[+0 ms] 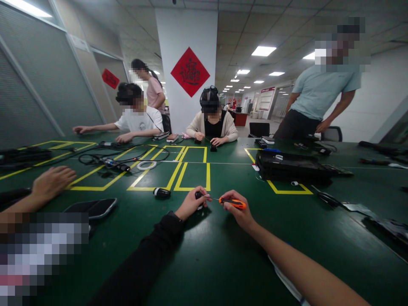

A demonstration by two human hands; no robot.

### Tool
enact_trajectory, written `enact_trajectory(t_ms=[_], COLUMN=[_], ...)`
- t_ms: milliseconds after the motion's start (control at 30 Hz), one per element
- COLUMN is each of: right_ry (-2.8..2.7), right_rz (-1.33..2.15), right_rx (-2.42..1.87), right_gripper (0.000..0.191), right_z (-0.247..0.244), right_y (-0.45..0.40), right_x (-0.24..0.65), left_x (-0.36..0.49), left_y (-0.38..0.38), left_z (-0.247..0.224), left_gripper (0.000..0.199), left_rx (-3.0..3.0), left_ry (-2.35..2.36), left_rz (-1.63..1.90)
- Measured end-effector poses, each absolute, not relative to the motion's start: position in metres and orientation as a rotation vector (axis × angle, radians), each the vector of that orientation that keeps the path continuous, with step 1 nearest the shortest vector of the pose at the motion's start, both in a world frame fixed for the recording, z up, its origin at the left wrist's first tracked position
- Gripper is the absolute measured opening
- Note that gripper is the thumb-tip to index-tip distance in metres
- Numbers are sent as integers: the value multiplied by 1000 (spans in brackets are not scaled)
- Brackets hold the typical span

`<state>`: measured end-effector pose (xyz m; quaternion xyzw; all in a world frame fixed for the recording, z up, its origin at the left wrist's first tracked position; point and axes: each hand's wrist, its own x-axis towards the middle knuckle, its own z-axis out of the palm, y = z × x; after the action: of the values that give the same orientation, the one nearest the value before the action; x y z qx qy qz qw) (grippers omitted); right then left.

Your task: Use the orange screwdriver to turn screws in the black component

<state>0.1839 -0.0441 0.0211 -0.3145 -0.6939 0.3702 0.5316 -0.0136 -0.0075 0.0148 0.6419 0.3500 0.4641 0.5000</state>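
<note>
My left hand (190, 204) is closed around a small black part (199, 195) above the green table (197, 259). In my right hand (239, 212) is an orange and black screwdriver (235, 202), gripped by its handle. Its thin shaft points left, toward the black part between my left fingers. Whether the tip touches the part is too small to tell. Just left of my left hand lies a black and white cylindrical piece (162, 193).
A black tray (287, 165) lies to the right, cables (110, 161) and a white ring (146, 165) to the left. A phone (92, 208) and another person's hand (54, 182) are at near left. Two people sit opposite; others stand behind.
</note>
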Motion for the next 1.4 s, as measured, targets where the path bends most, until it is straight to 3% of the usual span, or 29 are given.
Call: enact_trajectory(t_ms=[500,900,1400], right_ry=[-1312,-1276,-1475], right_rz=[1183,1164,1129], right_rx=[-673,-671,-709], right_gripper=[12,12,14], right_z=[18,19,13], right_y=[-36,-34,-30], right_x=[180,184,189], left_x=[-11,-8,-13], left_y=[-5,-6,-6], left_z=[10,10,9], left_gripper=[24,27,25], left_rx=[1184,940,1183], left_ry=[692,534,739], left_rz=[1184,1160,1160])
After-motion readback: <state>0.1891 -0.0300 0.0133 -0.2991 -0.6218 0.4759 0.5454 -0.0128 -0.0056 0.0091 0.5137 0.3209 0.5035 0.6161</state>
